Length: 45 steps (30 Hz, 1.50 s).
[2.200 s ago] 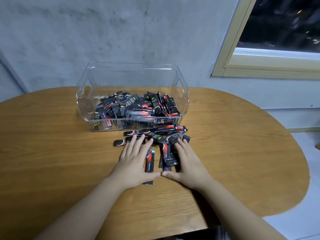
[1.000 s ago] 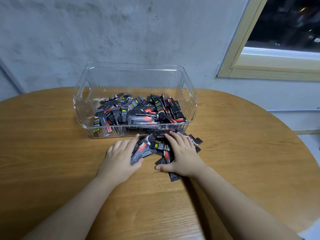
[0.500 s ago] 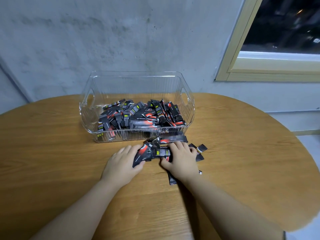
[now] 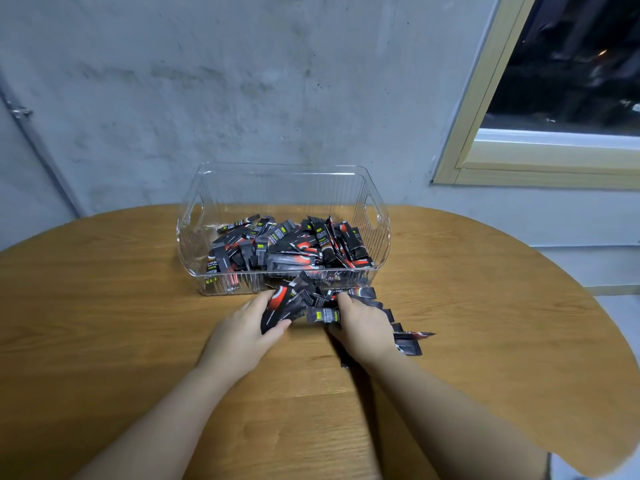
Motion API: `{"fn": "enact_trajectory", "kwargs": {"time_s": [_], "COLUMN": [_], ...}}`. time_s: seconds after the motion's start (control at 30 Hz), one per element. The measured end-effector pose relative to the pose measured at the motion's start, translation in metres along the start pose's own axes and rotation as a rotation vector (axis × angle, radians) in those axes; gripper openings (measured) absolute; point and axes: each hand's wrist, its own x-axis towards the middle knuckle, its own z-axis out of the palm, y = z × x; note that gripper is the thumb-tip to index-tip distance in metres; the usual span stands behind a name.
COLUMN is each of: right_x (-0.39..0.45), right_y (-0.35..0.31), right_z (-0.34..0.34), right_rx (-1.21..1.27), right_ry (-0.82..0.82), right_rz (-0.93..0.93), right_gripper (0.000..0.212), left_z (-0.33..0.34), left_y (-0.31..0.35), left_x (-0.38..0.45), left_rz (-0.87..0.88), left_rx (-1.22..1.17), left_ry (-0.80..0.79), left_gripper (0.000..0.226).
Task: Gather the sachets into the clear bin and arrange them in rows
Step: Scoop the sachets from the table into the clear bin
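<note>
Both hands had closed in from either side since the earlier views, when they lay flat on the spread-out sachets: our left hand (image 4: 242,336) now curled round the left end of the bunch (image 4: 298,303), thumb beneath and fingers over it, while our right hand (image 4: 363,329) gripped the right end. The loose sachets had thus been swept into one clump just in front of the bin (image 4: 204,216), touching or nearly touching its near wall. A few strays (image 4: 408,341) lay beside our right wrist, outside the grasp. We judged gathering well advanced, with a lift over the wall to follow; the pile inside (image 4: 294,244) was jumbled, so no rows existed yet. Sachets were slim, flat, glossy black strips with red and yellow-green print. The bin was clear ribbed plastic with cut-out handles; the table (image 4: 104,306) was rounded, wood-grained.
</note>
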Motion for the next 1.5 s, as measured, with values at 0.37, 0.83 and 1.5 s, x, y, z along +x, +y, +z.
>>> {"fn": "enact_trajectory", "kwargs": {"time_s": [0.37,0.83,1.5], "right_x": [0.035,0.151,-0.005], "right_y": [-0.008,-0.022,0.047], "right_z": [-0.058,-0.083,0.014], "right_rx": [0.269,0.953,0.338], "right_ry": [0.116,0.225,0.120], "right_rz": [0.082,0.478,0.055], "right_gripper": [0.028,0.044,0.088], "left_z": [-0.037,-0.013,0.015], "left_y": [0.014,0.019,-0.011], "left_x": [0.059,0.160,0.013], "left_rz": [-0.039,-0.309,-0.052], "left_rx": [-0.081,-0.160,0.197], "left_ry": [0.221,-0.093,-0.326], "left_gripper": [0.037,0.079,0.124]}}
